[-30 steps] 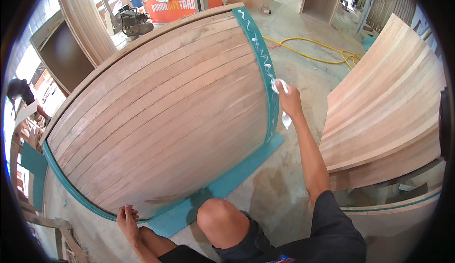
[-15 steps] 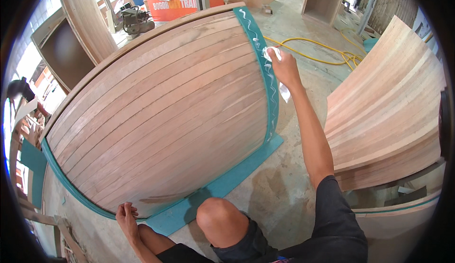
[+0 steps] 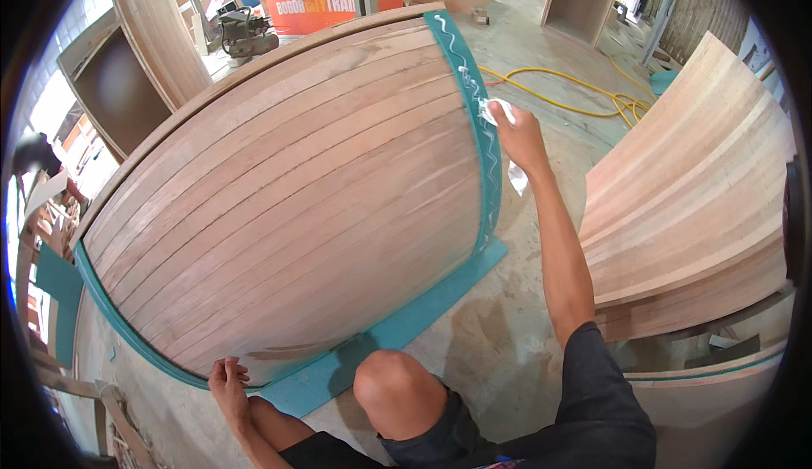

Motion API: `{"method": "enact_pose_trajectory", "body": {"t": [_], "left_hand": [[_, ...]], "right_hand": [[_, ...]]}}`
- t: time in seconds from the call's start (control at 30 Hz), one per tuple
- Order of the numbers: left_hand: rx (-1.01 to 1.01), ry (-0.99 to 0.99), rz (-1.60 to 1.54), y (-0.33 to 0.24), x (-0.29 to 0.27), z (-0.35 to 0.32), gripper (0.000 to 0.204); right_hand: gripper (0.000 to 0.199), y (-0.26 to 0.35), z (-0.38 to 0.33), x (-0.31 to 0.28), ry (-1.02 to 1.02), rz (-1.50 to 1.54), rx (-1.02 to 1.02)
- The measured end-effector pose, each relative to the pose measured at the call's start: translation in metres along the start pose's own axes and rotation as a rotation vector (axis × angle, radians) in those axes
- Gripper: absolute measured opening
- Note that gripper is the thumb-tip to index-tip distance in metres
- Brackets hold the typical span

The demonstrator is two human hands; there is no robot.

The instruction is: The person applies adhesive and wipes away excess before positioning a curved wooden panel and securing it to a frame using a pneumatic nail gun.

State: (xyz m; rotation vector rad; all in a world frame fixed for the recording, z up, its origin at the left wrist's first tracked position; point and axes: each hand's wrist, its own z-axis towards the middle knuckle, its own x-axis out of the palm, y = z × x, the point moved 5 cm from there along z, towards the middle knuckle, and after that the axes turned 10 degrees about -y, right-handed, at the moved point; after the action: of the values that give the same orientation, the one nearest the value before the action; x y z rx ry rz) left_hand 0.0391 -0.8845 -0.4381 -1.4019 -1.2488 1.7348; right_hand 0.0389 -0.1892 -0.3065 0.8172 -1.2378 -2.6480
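Observation:
A big curved panel of wooden slats (image 3: 288, 207) lies on the concrete floor, set in a teal frame (image 3: 474, 88). A wavy white line of glue runs along the frame's right edge. My right hand (image 3: 518, 135) is stretched out over that edge, closed around a small white glue bag (image 3: 495, 109) whose tip meets the teal strip; a loose end of the bag hangs under my wrist. My left hand (image 3: 227, 380) rests with spread fingers on the panel's near lower edge. My bare knee (image 3: 397, 389) is bent in front of the teal base.
A second curved slatted panel (image 3: 694, 207) stands at the right. A yellow cable (image 3: 575, 88) lies coiled on the floor beyond my right hand. A power tool (image 3: 245, 33), an orange banner (image 3: 326, 8) and wooden cabinet pieces (image 3: 152, 38) sit at the back left.
My right hand has moved up along the teal edge, away from me, leaving a longer wavy white glue line behind it. The left hand has stayed on the panel's near edge.

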Motion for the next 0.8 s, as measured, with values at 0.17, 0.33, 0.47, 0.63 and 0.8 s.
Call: {"method": "enact_pose_trajectory", "body": {"t": [0.17, 0.33, 0.47, 0.63, 0.8], "left_hand": [[0.012, 0.002, 0.018, 0.001, -0.002, 0.001, 0.029], [0.015, 0.002, 0.013, 0.003, 0.0, 0.001, 0.029], [0.009, -0.01, 0.018, 0.002, -0.004, -0.001, 0.028], [0.017, -0.005, 0.014, -0.004, 0.002, -0.003, 0.029], [0.002, 0.0, 0.016, -0.001, 0.0, -0.003, 0.028]], "right_hand": [[0.048, -0.027, -0.023, -0.011, -0.013, 0.046, 0.114], [0.049, -0.047, -0.033, -0.003, -0.007, 0.077, 0.075], [0.051, -0.031, -0.037, 0.006, -0.01, -0.042, 0.046], [0.05, -0.051, -0.064, -0.001, -0.048, -0.025, 0.015], [0.051, -0.076, -0.098, -0.009, 0.016, -0.034, 0.157]]}}
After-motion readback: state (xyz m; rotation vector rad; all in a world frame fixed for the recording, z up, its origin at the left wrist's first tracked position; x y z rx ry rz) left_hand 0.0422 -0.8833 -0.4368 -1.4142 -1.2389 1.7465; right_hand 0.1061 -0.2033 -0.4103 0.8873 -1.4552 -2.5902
